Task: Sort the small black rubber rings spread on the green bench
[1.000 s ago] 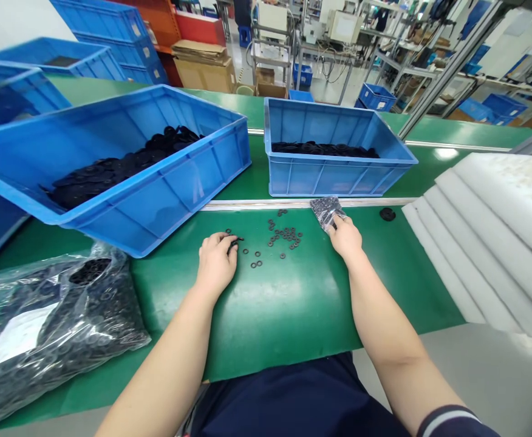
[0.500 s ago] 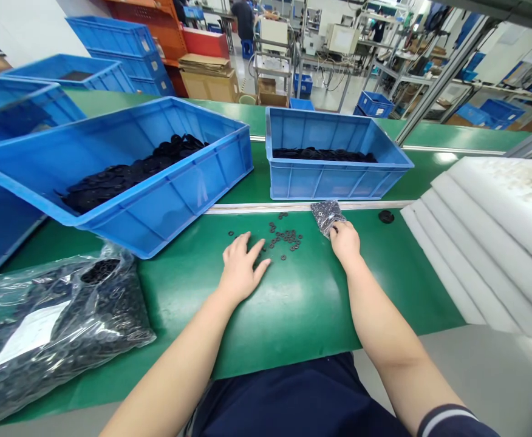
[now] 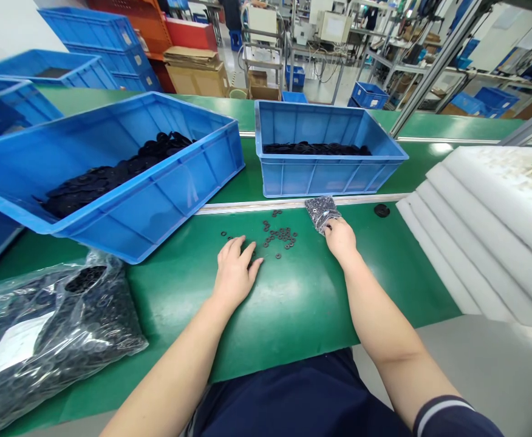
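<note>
Your left hand point(image 3: 233, 274) is spread, palm down, beside the loose black rings point(image 3: 282, 235) on the worktop point(image 3: 300, 297), apparently for fingertip reach; your right hand point(image 3: 341, 238) is at the near end of the small clear bag point(image 3: 319, 210), likely steadying it; whether it pinches cannot be told; two blue bins point(image 3: 170, 189) contain black discs point(image 3: 120, 173) within high walls; the large ring-filled bag point(image 3: 95, 325) lies leftward, mouth upward, presumably against spillage.

This was a factory workshop: beyond the fingers point(image 3: 249, 251), blue plastic bins point(image 3: 334, 176) of flat black discs point(image 3: 120, 173) stood on a green-topped desk point(image 3: 293, 315), grey metal equipment racks point(image 3: 263, 64) farther off.
</note>
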`<control>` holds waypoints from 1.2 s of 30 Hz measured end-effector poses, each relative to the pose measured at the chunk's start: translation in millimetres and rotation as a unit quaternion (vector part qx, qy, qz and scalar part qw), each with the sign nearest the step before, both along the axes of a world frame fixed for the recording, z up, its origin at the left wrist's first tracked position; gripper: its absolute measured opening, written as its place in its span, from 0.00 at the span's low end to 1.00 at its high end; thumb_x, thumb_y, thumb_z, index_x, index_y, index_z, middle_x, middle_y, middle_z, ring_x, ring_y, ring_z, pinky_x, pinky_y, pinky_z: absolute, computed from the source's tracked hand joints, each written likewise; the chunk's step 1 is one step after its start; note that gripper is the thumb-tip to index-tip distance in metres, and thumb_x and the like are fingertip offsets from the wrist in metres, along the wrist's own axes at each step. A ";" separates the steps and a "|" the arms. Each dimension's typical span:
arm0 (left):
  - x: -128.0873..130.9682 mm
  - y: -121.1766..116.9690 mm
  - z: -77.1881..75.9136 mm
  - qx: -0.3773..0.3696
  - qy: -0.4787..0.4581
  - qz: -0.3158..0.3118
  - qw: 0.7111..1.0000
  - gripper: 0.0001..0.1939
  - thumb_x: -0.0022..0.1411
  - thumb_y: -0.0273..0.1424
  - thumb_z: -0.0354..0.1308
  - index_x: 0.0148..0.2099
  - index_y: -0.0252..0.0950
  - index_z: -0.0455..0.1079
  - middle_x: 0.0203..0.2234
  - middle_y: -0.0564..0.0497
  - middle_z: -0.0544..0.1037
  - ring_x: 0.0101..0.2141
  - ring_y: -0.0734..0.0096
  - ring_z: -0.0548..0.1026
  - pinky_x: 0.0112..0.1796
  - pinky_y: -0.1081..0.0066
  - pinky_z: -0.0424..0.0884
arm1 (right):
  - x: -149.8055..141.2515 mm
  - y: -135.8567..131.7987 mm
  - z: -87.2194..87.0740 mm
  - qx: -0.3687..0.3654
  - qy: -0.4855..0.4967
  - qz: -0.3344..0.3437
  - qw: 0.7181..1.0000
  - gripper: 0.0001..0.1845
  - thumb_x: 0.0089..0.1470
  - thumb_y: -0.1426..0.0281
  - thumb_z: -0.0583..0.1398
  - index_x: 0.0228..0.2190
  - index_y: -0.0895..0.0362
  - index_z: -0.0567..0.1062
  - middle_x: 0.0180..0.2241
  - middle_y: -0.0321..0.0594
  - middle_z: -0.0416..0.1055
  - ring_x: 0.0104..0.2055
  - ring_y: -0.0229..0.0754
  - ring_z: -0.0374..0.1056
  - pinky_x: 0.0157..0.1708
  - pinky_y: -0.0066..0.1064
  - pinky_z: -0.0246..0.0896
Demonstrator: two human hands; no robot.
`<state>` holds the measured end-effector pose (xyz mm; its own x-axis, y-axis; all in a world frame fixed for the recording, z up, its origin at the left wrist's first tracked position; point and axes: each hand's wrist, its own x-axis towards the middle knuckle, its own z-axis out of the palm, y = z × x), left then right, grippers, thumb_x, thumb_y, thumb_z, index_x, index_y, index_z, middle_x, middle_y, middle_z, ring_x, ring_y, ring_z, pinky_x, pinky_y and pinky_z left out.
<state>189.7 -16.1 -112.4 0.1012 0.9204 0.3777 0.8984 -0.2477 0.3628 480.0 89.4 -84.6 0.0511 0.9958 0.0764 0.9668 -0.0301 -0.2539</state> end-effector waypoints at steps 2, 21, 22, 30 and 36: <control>7.3 -3.4 -3.6 -0.011 0.007 0.007 1.000 0.34 0.69 0.45 0.54 0.68 0.29 0.59 0.69 0.27 0.52 0.69 0.37 0.52 0.62 0.41 0.58 | -2.0 -1.2 1.6 -0.003 -0.004 -0.003 1.000 0.13 0.63 0.71 0.55 0.45 0.56 0.78 0.47 0.48 0.73 0.47 0.48 0.71 0.44 0.35 0.63; 95.6 -16.8 -6.4 -0.129 0.112 -0.031 0.985 0.64 0.58 0.66 0.50 0.70 0.09 0.44 0.69 0.18 0.39 0.70 0.29 0.37 0.68 0.41 0.42 | 0.2 0.8 -5.9 0.046 0.063 -0.009 0.997 0.12 0.60 0.72 0.55 0.40 0.58 0.78 0.40 0.49 0.76 0.42 0.49 0.71 0.44 0.36 0.64; 99.6 -5.2 -4.5 -0.137 0.107 -0.019 0.985 0.64 0.59 0.66 0.50 0.70 0.09 0.44 0.69 0.18 0.39 0.70 0.30 0.37 0.68 0.42 0.41 | 1.7 1.2 -7.0 0.055 0.077 -0.006 0.996 0.12 0.59 0.72 0.55 0.39 0.58 0.78 0.39 0.48 0.76 0.41 0.49 0.71 0.44 0.37 0.64; 101.5 62.9 10.5 -0.124 0.063 -0.017 0.990 0.59 0.61 0.61 0.54 0.71 0.12 0.44 0.70 0.21 0.41 0.71 0.35 0.39 0.68 0.46 0.44 | 26.4 -7.4 1.3 0.159 0.182 -0.014 0.970 0.13 0.54 0.64 0.57 0.35 0.58 0.78 0.32 0.46 0.77 0.36 0.50 0.72 0.41 0.40 0.65; 32.2 16.6 10.6 0.056 0.001 0.026 0.998 0.27 0.70 0.43 0.51 0.61 0.28 0.68 0.57 0.32 0.71 0.59 0.46 0.66 0.57 0.49 0.62 | -13.1 -42.6 10.2 0.076 0.209 0.163 0.961 0.08 0.57 0.67 0.58 0.33 0.56 0.78 0.32 0.42 0.77 0.35 0.45 0.72 0.40 0.34 0.64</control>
<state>221.9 0.5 -101.8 0.0547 0.8767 0.4779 0.9118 -0.2390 0.3339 466.9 46.8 -74.4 -0.2040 0.9427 0.2639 0.7312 0.3260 -0.5992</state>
